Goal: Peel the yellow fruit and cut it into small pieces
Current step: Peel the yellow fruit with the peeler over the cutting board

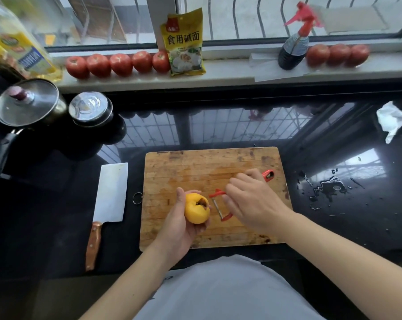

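Two bare hands work over a dark glossy counter [218,125], with the sill [230,72] at twelve o'clock carrying two rows of tomatoes [117,64], a yellow packet [185,42] and a spray bottle [293,47]. At ten o'clock sit a lidded pot [29,105] and a smaller lidded pot [91,109]. A wooden board [207,162] lies at the counter's centre. A cleaver [110,199] rests on the counter just beside the board at nine o'clock, handle toward six. A white tissue [391,120] lies at two o'clock. The left hand [179,225] cups the fruit [196,211] over the board's six o'clock part, grip closed around it, stem end up. The right hand [253,204] has its grip closed on the red peeler [220,206], whose blade sits just beside the fruit at three o'clock.
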A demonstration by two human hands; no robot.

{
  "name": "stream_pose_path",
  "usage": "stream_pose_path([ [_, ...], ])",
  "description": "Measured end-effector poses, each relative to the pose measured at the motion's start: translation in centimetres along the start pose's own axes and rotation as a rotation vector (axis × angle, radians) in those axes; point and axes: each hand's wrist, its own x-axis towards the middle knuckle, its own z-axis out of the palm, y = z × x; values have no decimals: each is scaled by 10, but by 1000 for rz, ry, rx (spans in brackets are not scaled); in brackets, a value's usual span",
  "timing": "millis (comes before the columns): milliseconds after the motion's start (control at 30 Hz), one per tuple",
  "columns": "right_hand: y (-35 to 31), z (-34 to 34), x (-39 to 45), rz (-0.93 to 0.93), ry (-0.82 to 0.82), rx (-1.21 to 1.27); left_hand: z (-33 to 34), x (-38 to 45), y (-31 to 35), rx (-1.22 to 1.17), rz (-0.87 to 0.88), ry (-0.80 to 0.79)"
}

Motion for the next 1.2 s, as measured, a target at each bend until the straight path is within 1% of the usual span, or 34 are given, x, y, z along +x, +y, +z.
stream_pose_path([
  [67,-13,-3,3,-38,1,-15,4,1,-1,-2,-22,16],
  [167,-28,-1,5,-15,69,-24,10,0,-1,-17,-50,15],
  [267,-36,2,4,36,123,-30,14,-2,-1,-1,-2,49],
  [367,-36,4,3,55,135,-20,16,-2,0,14,35,115],
  [500,-31,6,2,8,167,-11,14,-3,0,45,20,132],
  [567,-18,14,1,25,112,-45,12,-3,1,27,15,125],
  [667,17,27,-3,246,-74,-128,9,-4,4,27,43,83],
  [733,36,34,-6,348,-95,-160,7,-4,6,37,56,37],
  [800,42,37,-6,390,-96,-189,5,-5,8,0,29,6],
  [900,41,40,-5,489,-208,-224,5,-5,9,-47,-59,3],
  [933,40,39,-5,507,-231,-233,5,-4,8,-40,-79,2],
  [1067,31,32,-6,517,-236,-260,8,-4,8,-69,-103,-45],
  [1100,28,29,-6,531,-213,-252,8,-5,8,-75,-99,-54],
  [1133,27,26,-5,547,-146,-225,8,-5,8,-66,-95,-67],
  [1200,24,19,-4,556,95,-124,7,-5,9,-26,-78,-101],
])
